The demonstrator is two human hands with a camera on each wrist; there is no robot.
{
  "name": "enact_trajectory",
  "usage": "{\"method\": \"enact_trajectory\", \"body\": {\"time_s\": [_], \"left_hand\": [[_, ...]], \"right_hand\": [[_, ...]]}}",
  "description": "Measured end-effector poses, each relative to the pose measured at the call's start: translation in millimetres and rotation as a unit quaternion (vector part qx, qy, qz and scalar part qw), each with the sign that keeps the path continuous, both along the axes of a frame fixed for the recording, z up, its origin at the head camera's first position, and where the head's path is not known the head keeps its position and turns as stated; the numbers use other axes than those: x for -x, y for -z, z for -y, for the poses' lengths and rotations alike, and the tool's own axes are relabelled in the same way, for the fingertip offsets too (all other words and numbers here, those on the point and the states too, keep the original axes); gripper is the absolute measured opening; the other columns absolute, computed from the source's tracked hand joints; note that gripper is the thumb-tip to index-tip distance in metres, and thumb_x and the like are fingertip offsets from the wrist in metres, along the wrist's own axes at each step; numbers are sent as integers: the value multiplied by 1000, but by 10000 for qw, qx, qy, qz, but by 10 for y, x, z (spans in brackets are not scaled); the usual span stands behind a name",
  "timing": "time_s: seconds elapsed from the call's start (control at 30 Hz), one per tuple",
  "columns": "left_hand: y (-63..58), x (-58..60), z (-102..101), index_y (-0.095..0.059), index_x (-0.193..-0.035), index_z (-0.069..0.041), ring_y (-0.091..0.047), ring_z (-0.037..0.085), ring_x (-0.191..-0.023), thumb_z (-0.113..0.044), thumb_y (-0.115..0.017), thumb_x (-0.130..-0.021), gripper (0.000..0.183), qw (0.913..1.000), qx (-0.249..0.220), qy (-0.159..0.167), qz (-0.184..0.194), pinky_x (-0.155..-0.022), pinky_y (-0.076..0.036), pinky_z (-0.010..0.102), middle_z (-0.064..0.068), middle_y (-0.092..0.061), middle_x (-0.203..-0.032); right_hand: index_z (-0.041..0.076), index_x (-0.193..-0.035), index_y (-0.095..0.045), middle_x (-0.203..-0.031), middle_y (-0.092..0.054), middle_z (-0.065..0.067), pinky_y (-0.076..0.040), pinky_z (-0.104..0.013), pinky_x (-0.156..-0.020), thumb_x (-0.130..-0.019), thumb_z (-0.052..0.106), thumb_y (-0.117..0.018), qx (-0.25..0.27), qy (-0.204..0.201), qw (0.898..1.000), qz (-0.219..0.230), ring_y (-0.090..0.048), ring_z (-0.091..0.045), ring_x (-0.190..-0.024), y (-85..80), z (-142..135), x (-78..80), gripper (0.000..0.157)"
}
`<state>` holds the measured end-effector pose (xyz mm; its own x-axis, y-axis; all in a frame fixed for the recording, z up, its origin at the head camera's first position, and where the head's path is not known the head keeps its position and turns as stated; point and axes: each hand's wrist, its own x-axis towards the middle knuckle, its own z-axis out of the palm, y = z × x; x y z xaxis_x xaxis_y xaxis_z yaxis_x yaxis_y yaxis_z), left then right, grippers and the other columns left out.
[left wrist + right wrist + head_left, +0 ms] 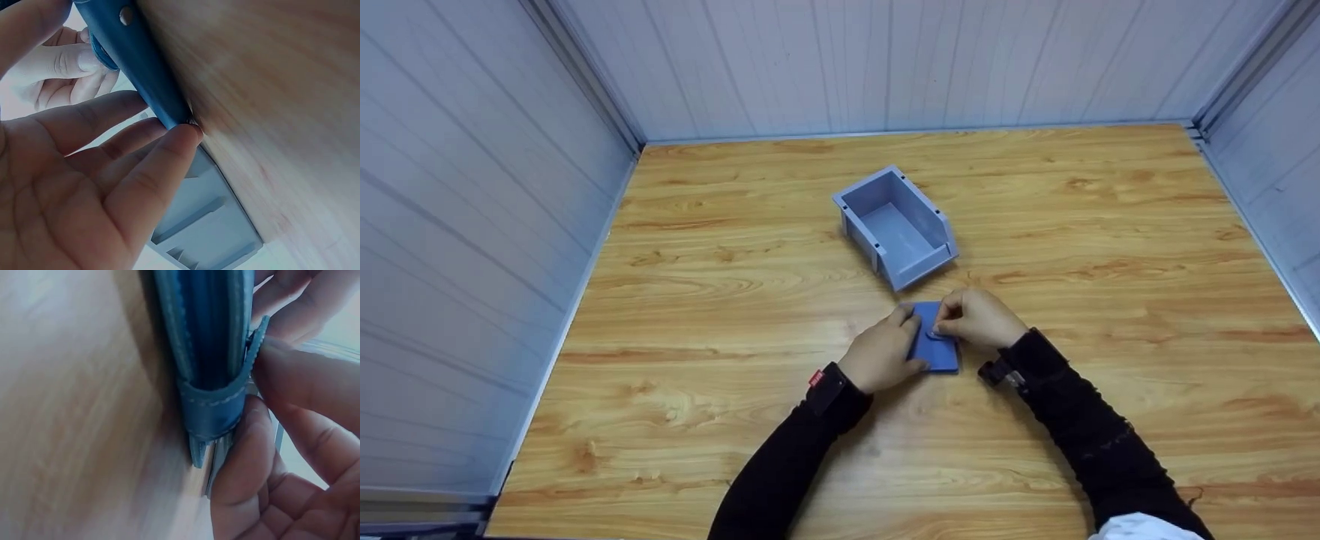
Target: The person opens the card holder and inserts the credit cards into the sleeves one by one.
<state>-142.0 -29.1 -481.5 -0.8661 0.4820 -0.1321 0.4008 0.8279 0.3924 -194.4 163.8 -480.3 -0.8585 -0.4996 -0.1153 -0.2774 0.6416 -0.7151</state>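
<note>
A blue wallet [941,360] with stitched edges lies on the table in front of the bin. My left hand [879,355] grips it along its left side, fingertips and thumb at its rounded spine [143,67], which carries a metal rivet [126,16]. From the right, my right hand [979,318] pinches the end of the wallet's closing strap [214,412] between thumb and finger. That strap wraps round the open side, and its tab stands slightly off the cover. Whatever lies inside the wallet is hidden.
A grey plastic bin [851,196] stands just beyond the hands, its low front turned toward them. Beneath everything is a wood-grain table [697,315]. Pale panel walls [847,67] close off the back and both sides.
</note>
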Motion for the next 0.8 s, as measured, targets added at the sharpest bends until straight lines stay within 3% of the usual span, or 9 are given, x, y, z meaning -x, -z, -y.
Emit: {"method": "enact_trajectory", "body": {"time_s": [0.3, 0.47, 0.63, 0.8], "left_hand": [[3, 3, 4, -45, -144, 0, -53, 29, -130, -35, -73, -86, 74, 10000, -45, 13, -17, -104, -48, 37, 17, -38, -153], [0, 9, 27, -43, -146, -2, -48, 30, -135, -37, -71, -87, 75, 10000, 25, -3, 46, -108, -45, 38, 15, -36, -155], [-35, 28, 91, -49, -142, -2, -47, 30, -136, -38, -68, -89, 67, 9996, 34, -102, -277, -108, -45, 41, 15, -43, -151], [-118, 67, 197, -48, -140, 0, -48, 34, -134, -39, -67, -90, 67, 9965, 130, -373, -740, -110, -42, 42, 17, -49, -145]], "right_hand": [[8, -74, -71, -75, -63, -1, -40, -26, -68, -81, 9, -75, -104, 54, 9999, -39, -51, -13, -75, 30, -5, 9, 8], [8, -76, -70, -76, -62, 0, -41, -25, -67, -84, 12, -72, -36, 133, 9999, -99, -52, -12, -73, 57, 0, 3, 9], [9, -76, -65, -73, -58, 2, -39, -25, -64, -90, 18, -67, 167, 620, 9954, -705, -50, -12, -68, 38, 34, -28, 17], [9, -73, -59, -70, -55, -1, -37, -26, -59, -92, 20, -63, 340, 1436, 9779, -1484, -48, -15, -64, -4, 8, -38, 22]]}}
